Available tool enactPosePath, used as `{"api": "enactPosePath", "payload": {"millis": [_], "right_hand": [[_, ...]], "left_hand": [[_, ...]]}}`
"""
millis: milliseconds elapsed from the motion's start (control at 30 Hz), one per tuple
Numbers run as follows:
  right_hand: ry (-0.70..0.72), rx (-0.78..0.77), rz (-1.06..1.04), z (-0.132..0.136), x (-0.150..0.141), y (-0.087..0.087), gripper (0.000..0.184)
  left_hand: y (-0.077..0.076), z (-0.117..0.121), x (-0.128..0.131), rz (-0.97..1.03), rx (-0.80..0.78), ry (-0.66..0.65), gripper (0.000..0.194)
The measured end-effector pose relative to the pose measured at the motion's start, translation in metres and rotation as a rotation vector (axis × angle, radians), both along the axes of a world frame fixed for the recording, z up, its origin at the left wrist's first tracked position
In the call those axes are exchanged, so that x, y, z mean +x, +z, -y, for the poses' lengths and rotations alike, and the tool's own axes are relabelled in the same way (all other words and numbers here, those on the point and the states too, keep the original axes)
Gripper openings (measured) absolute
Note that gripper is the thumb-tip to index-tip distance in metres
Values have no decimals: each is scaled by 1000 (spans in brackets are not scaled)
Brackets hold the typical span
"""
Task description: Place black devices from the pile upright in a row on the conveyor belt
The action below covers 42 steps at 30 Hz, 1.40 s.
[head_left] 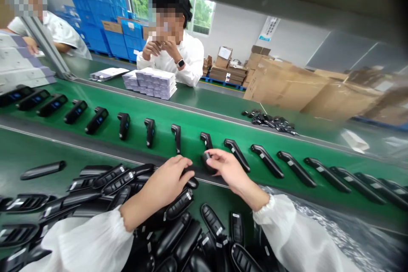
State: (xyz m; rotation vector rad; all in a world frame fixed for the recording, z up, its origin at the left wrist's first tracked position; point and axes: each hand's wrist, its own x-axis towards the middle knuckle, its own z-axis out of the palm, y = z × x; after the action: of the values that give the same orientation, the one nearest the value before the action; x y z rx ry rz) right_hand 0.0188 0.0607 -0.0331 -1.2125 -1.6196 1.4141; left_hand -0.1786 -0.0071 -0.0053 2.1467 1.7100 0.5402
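My right hand [228, 168] pinches a black angled handheld device [208, 164] between thumb and fingers at the near edge of the green conveyor belt [191, 165]. Just left of it, my left hand [170, 174] is closed with its fingers curled round a black plastic piece [191, 182], mostly hidden by the hand. Below both hands lies a heap of black plastic shells [178, 238], some ribbed side up with small white labels. Along the belt runs a row of similar black angled devices [266, 159]; those at the left show small blue markings.
Across the belt, a co-worker [188, 55] in white sits behind stacked white boxes [156, 83]; another person [60, 34] is at the far left. A pile of small black parts [270, 121] lies on the far table. Clear plastic wrap [338, 229] sits at the right.
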Motion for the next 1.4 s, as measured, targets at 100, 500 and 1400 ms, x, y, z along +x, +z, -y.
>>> {"api": "enactPosePath", "payload": {"millis": [100,500,1400], "right_hand": [[-119,343,371,-14,7,-14,29],[-166,544,930,-20,6,-14,36],[-156,546,917,-37,-56,-24,36]], "left_hand": [[-6,5,-4,-373,15,0,36],[-5,0,-4,-14,-127,4,5],[-12,-14,-50,460,-180,165,15]]}}
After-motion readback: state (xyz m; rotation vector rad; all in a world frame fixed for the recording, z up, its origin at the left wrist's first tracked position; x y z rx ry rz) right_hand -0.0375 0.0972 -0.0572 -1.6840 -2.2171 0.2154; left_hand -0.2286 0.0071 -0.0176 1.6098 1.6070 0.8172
